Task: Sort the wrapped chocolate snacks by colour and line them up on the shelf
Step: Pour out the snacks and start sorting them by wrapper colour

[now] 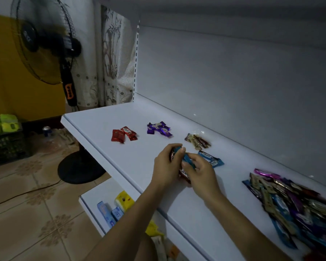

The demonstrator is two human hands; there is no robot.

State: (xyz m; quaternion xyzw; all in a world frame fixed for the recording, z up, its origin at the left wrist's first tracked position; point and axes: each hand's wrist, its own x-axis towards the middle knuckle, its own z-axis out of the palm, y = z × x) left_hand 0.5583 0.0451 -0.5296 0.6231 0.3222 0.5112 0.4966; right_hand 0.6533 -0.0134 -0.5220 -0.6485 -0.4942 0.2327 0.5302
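Note:
On the white shelf (94, 119) lie small sorted groups of wrapped snacks: red ones (123, 135) at the left, purple ones (159, 129) beside them, brown and cream ones (197, 141) further right, and blue ones (212, 158) nearest my hands. A large mixed heap of wrapped snacks (294, 206) lies at the right end. My left hand (166, 166) grips a bunch of snacks, a dark red wrapper (184, 175) showing below it. My right hand (201, 173) pinches a blue snack (187, 160) in that bunch.
A black standing fan (51, 53) stands on the tiled floor left of the shelf, its base (79, 168) close to the shelf corner. A lower shelf holds tissue packs (119, 206). A dark crate with green packs (6, 136) sits at far left.

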